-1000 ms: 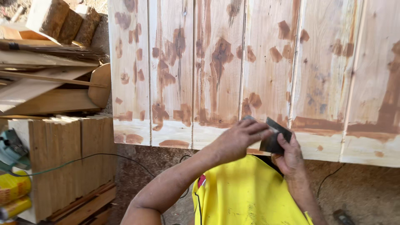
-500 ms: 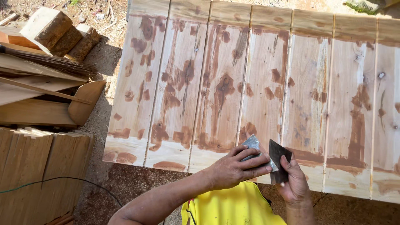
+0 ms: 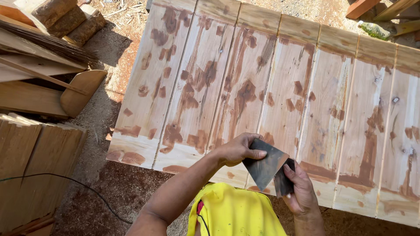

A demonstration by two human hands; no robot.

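Observation:
My left hand (image 3: 236,149) grips a dark flat metal scraper blade (image 3: 264,164) by its upper corner. My right hand (image 3: 299,191) holds a second dark scraper blade (image 3: 283,181) just behind the first, and the two blades overlap. Both hands hover over the near edge of a large panel of pale wooden boards (image 3: 280,96) patched with many brown filler smears. A yellow garment (image 3: 232,212) shows below my arms.
Stacked planks and offcuts (image 3: 35,87) lie at the left, with log pieces (image 3: 70,17) at the top left. A wooden crate-like stack (image 3: 30,166) stands at the lower left with a thin black cable (image 3: 78,183) across it. Sawdust-covered ground lies beneath.
The view has tilted so more of the panel shows. My left hand has turned its blade so the flat face is up, overlapping the right hand's blade.

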